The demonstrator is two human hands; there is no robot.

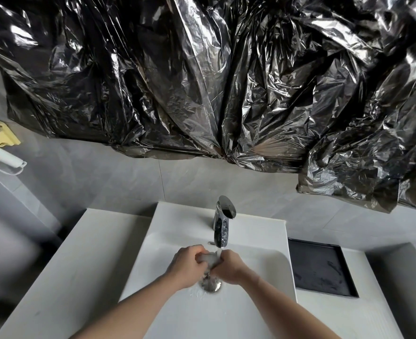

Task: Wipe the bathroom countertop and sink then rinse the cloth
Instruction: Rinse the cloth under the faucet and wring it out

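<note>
The cloth (pixel 208 259) is sitting bunched under the tap (pixel 222 222), over the drain (pixel 210 285) in the sink (pixel 153 260), with water running onto it. The left hand (pixel 188 263) and right hand (pixel 227 266) are both gripping it, fingers curled tight. The counter (pixel 62 270) is flanking the sink, with a dark tray (pixel 322 267) lying at right. Black plastic (pixel 202 77) is hanging above.

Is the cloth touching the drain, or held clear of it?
Cannot tell. In the head view both hands, left hand and right hand, grip the cloth under the faucet; running water blurs the span down to the drain.
</note>
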